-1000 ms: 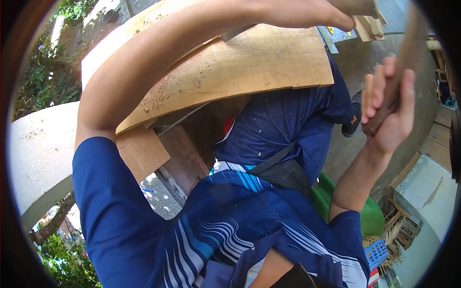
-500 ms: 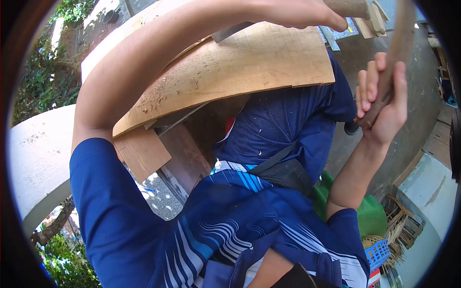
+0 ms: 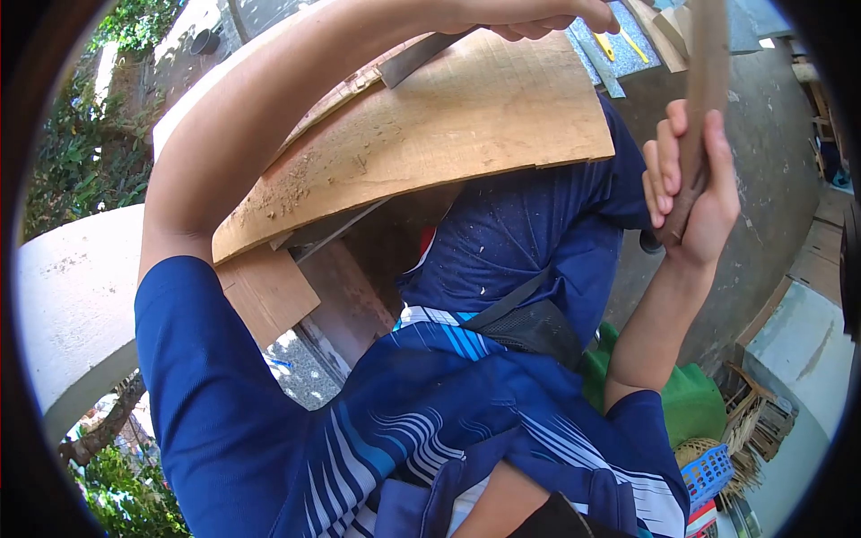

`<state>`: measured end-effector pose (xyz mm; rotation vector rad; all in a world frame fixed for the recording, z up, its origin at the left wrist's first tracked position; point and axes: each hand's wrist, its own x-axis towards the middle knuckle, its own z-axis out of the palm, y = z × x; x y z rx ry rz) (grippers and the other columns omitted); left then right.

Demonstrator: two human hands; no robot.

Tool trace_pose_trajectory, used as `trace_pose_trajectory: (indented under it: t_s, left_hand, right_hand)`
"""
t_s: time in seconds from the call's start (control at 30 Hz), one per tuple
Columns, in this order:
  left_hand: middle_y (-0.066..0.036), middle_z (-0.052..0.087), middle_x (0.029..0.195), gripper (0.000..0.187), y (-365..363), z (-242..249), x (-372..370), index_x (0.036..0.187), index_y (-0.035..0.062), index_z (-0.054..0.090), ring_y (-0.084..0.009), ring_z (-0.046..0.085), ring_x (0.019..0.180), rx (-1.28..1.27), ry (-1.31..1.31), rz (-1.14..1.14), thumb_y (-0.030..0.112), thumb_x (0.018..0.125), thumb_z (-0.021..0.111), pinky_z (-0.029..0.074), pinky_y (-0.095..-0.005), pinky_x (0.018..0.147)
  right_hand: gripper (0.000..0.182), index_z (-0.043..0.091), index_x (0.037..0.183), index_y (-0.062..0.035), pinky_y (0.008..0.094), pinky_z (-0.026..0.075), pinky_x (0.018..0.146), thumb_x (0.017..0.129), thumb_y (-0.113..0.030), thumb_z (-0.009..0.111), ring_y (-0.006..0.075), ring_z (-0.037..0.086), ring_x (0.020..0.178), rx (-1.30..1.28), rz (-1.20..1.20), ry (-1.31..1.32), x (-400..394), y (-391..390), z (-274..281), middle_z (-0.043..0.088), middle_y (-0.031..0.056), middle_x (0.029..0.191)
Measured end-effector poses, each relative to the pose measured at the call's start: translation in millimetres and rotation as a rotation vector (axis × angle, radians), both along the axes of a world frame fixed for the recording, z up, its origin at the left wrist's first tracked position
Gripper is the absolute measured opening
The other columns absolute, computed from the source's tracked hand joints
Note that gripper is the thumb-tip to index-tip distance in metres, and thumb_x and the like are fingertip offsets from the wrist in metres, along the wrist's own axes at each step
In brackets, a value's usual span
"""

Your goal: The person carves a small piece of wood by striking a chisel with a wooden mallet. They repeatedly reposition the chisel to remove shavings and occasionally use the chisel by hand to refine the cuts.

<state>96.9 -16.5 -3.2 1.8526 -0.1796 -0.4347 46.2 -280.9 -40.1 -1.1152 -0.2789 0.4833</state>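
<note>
Near the top edge, my left hand (image 3: 560,16) is closed around the handle of a chisel, which the fingers hide. The chisel's flat metal blade (image 3: 421,59) reaches down to the left, its tip at the far edge strip of a wooden board (image 3: 475,108). To the right, my right hand (image 3: 704,193) is wrapped around the lower end of a wooden stick (image 3: 707,81), held raised and upright in view. The stick's upper end runs out of frame, so its head cannot be seen. Wood chips (image 3: 287,193) lie on the board's left part.
The board lies across a white curved ledge (image 3: 81,278), partly over my legs. A smaller wood piece (image 3: 269,296) sits beneath it. Yellow-handled tools (image 3: 605,47) and wood offcuts (image 3: 659,36) are at the top right. A blue basket (image 3: 707,473) and green cloth (image 3: 695,394) stand lower right.
My right hand and the stick have shifted left. My left hand has moved left and slightly up, and more of the chisel blade shows.
</note>
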Motion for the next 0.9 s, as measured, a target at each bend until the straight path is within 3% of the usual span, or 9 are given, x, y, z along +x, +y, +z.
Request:
trace_pose_trajectory:
  t_s: [0.03, 0.17, 0.3, 0.47, 0.53, 0.63, 0.67, 0.83, 0.9]
  left_hand:
    - [0.004, 0.043, 0.055, 0.031, 2.2, -1.8, 1.3, 0.069, 0.0100, 0.056, -0.0070, 0.036, 0.045, -0.014, 0.015, -0.004, 0.024, 0.093, 0.071, 0.027, -0.0284, 0.042]
    - [0.005, 0.040, 0.055, 0.033, 1.1, -3.0, 6.7, 0.068, 0.0108, 0.055, -0.0073, 0.033, 0.045, -0.043, 0.069, -0.035, 0.024, 0.094, 0.071, 0.026, -0.0290, 0.042]
    - [0.004, 0.040, 0.055, 0.035, -1.5, -10.4, 9.0, 0.065, 0.0115, 0.054, -0.0079, 0.034, 0.045, 0.015, 0.074, -0.047, 0.025, 0.092, 0.071, 0.026, -0.0290, 0.042]
    - [0.003, 0.041, 0.055, 0.039, -2.3, -9.3, 8.4, 0.061, 0.0135, 0.049, -0.0080, 0.036, 0.045, 0.058, 0.076, -0.069, 0.025, 0.090, 0.071, 0.027, -0.0286, 0.042]
    - [0.002, 0.046, 0.054, 0.022, 4.3, -5.1, 5.1, 0.083, 0.0055, 0.065, -0.0086, 0.041, 0.044, -0.008, 0.016, -0.059, 0.025, 0.091, 0.071, 0.032, -0.0280, 0.043]
    - [0.001, 0.051, 0.055, 0.041, 16.5, 21.4, -21.6, 0.123, -0.0012, 0.066, -0.0096, 0.048, 0.043, -0.027, -0.174, -0.002, 0.023, 0.091, 0.070, 0.039, -0.0266, 0.045]
    - [0.002, 0.050, 0.055, 0.039, 20.8, 33.6, -37.0, 0.122, -0.0012, 0.066, -0.0087, 0.048, 0.044, 0.027, -0.250, 0.112, 0.023, 0.091, 0.070, 0.039, -0.0261, 0.045]
    - [0.001, 0.041, 0.050, 0.037, 61.2, 42.9, -93.8, 0.125, -0.0050, 0.054, -0.0125, 0.040, 0.037, -0.543, -0.660, 0.410, 0.016, 0.094, 0.055, 0.038, -0.0283, 0.036]
    - [-0.001, 0.047, 0.070, 0.027, 107.4, 45.0, -118.2, 0.123, -0.0025, 0.058, -0.0118, 0.044, 0.063, -0.808, -0.492, 0.186, 0.013, 0.103, 0.050, 0.044, -0.0288, 0.065]
  right_hand:
    - [0.041, 0.050, 0.104, -0.0013, 0.0228, 0.036, 0.035, 0.112, -0.040, 0.038, 0.0083, 0.040, 0.043, 0.109, -0.015, -0.011, 1.9, 1.7, -2.0, 0.044, 0.0017, 0.061]
    - [0.041, 0.049, 0.101, -0.0032, 0.0216, 0.036, 0.034, 0.112, -0.040, 0.036, 0.0074, 0.038, 0.042, -0.261, 0.008, -0.045, -8.6, 16.6, 3.0, 0.042, 0.0012, 0.059]
    - [0.041, 0.049, 0.101, -0.0037, 0.0214, 0.036, 0.034, 0.112, -0.041, 0.036, 0.0072, 0.039, 0.041, -0.019, -0.026, 0.018, -1.4, 5.2, -3.4, 0.041, 0.0009, 0.059]
    - [0.042, 0.049, 0.101, -0.0031, 0.0216, 0.035, 0.034, 0.111, -0.042, 0.038, 0.0080, 0.039, 0.041, -0.085, -0.027, 0.030, -4.8, 1.2, -8.5, 0.041, 0.0013, 0.058]
    - [0.043, 0.050, 0.102, -0.0026, 0.0219, 0.035, 0.034, 0.111, -0.043, 0.039, 0.0082, 0.039, 0.041, -0.120, -0.021, 0.016, -7.4, -0.5, -10.6, 0.042, 0.0016, 0.058]
    - [0.038, 0.045, 0.101, -0.0048, 0.0196, 0.036, 0.035, 0.114, -0.038, 0.032, 0.0068, 0.037, 0.042, -0.137, -0.029, -0.012, -9.2, -1.9, -11.2, 0.039, -0.0002, 0.060]
    - [0.037, 0.045, 0.101, -0.0048, 0.0195, 0.036, 0.035, 0.114, -0.038, 0.032, 0.0067, 0.037, 0.043, -0.136, -0.035, -0.013, -8.5, -3.2, -12.1, 0.039, -0.0002, 0.060]
    - [0.030, 0.054, 0.099, -0.0040, 0.0221, 0.036, 0.037, 0.106, -0.034, 0.056, 0.0060, 0.044, 0.045, -0.295, -0.090, -0.085, -1.5, 2.9, -14.7, 0.046, -0.0010, 0.061]
    - [0.024, 0.057, 0.095, -0.0053, 0.0218, 0.035, 0.040, 0.099, -0.024, 0.071, 0.0043, 0.046, 0.047, -0.453, -0.095, -0.178, 3.2, 17.1, -9.9, 0.051, -0.0035, 0.065]
